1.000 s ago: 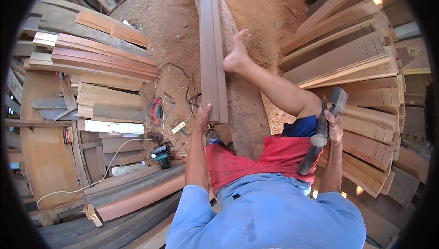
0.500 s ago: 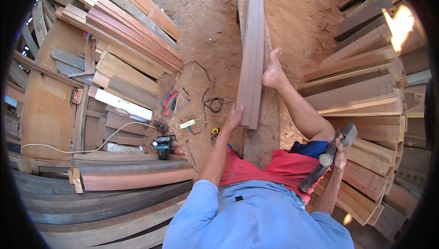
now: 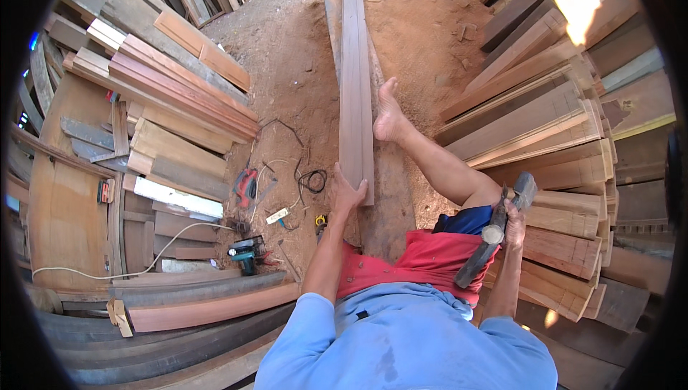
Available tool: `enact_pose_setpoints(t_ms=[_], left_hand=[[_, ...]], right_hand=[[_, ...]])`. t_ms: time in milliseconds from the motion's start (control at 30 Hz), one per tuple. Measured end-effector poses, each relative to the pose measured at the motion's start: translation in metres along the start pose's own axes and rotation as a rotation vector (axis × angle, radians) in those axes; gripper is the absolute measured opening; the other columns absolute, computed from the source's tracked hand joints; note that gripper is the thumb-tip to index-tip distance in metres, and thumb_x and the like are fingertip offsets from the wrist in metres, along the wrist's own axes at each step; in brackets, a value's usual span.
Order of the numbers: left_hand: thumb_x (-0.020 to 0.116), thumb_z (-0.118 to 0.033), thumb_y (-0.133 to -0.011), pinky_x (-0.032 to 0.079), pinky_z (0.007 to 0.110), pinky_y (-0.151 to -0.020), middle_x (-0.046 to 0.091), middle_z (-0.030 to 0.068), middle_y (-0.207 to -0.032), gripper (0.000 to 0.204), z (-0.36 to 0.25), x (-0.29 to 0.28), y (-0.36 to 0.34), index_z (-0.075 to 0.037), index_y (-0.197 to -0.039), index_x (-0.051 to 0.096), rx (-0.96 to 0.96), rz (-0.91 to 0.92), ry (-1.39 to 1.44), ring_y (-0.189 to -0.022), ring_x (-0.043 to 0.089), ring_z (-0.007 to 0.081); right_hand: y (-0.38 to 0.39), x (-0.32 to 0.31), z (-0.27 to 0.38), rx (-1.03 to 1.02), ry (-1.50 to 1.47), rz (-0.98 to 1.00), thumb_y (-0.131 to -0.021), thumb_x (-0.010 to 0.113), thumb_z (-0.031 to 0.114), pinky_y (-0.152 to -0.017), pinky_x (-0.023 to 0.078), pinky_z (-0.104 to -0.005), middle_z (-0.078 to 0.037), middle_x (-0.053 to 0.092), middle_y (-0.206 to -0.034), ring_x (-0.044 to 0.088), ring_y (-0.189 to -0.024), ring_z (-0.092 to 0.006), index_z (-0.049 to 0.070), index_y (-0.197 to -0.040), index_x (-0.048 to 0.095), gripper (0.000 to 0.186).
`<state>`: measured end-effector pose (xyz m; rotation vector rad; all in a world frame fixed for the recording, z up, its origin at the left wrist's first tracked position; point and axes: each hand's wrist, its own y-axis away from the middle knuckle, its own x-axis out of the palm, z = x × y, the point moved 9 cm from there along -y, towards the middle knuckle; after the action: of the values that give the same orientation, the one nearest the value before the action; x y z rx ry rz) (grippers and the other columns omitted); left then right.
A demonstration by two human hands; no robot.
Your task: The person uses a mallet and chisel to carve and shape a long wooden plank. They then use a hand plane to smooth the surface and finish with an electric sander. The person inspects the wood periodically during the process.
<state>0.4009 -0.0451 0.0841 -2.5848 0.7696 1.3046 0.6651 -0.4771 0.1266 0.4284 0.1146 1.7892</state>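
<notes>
down the middle runs a long board (image 3: 353, 89), the left hand (image 3: 348, 189) spread on its near end, grip unclear, the right hand (image 3: 514, 223), fingers partly hidden, closed round a dark tool (image 3: 492, 234) beside stacked planks (image 3: 566, 248).

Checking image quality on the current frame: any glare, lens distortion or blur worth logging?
Head view: glare blown out at upper right; dark planks at lower left bowed, likely by the fisheye; black rim around both sides; left hand, right hand and long board show no obvious motion blur.
</notes>
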Motion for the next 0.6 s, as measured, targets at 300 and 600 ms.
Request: enact_pose_setpoints(t_ms=[300, 600], left_hand=[[0.073, -0.046, -0.082, 0.049, 0.052, -0.100, 0.062, 0.0358, -0.125, 0.108, 0.000, -0.003, -0.005, 0.001, -0.158, 0.012, 0.053, 0.023, -0.016, -0.115, 0.062, 0.0503], [0.079, -0.047, -0.077, 0.050, 0.051, -0.101, 0.062, 0.0330, -0.127, 0.102, 0.018, 0.009, -0.009, -0.002, -0.151, 0.026, -0.043, 0.093, 0.083, -0.117, 0.063, 0.0465]], right_hand=[[-0.025, -0.028, 0.016, 0.279, -0.205, 0.292, -0.089, 0.077, 0.033, -0.050, 0.053, -0.0321, -0.009, 0.070, -0.081, 0.061, -0.055, -0.0149, 0.004, -0.096, 0.065, 0.032], [-0.032, -0.031, -0.001, 0.115, 1.093, 0.342, -0.075, 0.076, 0.012, -0.064, 0.050, -0.0358, -0.006, 0.064, -0.076, 0.058, -0.066, -0.0179, -0.002, -0.094, 0.067, 0.025]])
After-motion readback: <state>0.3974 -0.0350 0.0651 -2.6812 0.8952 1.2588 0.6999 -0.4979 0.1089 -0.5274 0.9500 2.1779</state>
